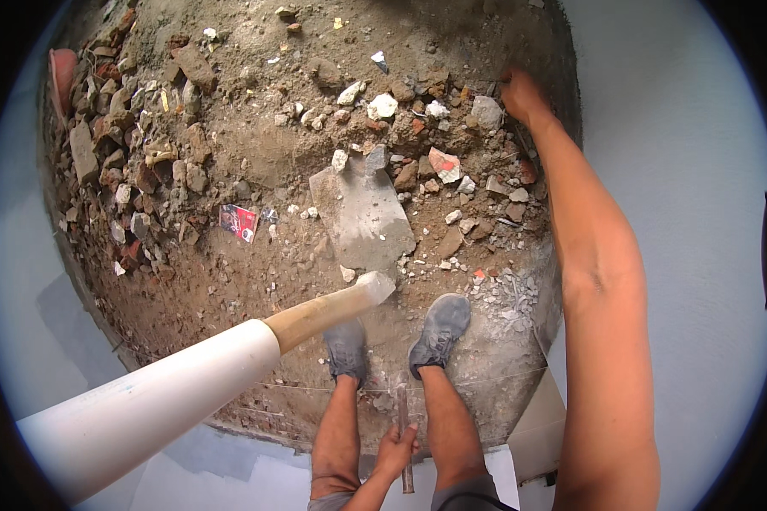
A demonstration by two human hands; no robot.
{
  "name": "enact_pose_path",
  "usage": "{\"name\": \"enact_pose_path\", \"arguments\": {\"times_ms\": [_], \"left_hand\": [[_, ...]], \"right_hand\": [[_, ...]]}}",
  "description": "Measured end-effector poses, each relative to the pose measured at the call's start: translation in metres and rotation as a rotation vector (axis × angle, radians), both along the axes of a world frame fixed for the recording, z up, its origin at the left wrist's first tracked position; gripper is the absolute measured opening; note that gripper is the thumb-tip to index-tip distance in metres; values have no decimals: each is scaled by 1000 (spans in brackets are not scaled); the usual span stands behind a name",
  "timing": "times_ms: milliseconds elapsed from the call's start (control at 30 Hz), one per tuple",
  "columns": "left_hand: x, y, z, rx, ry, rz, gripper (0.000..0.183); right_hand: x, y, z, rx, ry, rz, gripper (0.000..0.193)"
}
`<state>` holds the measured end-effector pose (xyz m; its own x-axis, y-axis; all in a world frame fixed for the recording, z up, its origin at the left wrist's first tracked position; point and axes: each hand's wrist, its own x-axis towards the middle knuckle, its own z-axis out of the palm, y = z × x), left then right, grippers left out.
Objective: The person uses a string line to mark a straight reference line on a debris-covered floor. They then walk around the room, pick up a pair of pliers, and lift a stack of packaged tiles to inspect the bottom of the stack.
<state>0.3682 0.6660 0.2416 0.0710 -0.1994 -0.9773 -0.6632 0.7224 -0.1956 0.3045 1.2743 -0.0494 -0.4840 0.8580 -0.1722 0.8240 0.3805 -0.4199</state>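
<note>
1. As we look down through the head view, the left hand [394, 451] is low between the knees, fingers wrapped around a brownish rod [404, 407]!
2. That rod stands nearly lengthwise in view, both ends showing past the fist, between the two bare legs and just below the grey shoes [440, 330].
3. Over on the right, the arm stretches far up along the pale wall [682, 187], and the right hand [526, 100] is at the rubble's edge, near a grey stone [487, 112]; its fingers look curled, but I can't tell whether they grasp anything.
4. Ahead of the shoes lies a flat grey slab [362, 223], with a red packet [239, 223] to its left and broken rubble [145, 162] beyond.
5. Cutting in from lower left, big and close, comes a white tube [162, 396] with a wooden shaft [315, 317] poking out, pale at its tip!
</note>
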Motion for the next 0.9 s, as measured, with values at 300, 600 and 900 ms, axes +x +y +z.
{"name": "enact_pose_path", "arguments": {"times_ms": [300, 600, 900], "left_hand": [[0, -4, -4, 24, -4, -32, 28], [-12, -9, 23, 168, 243, -407, 38], [-58, 39, 114, 297, 65, -179, 37]], "right_hand": [[12, 1, 35, -288, 67, -50, 18], [71, -228, 175, -1601, 761, -614, 10], [121, -416, 386, -1900, 197, -414, 6]]}}
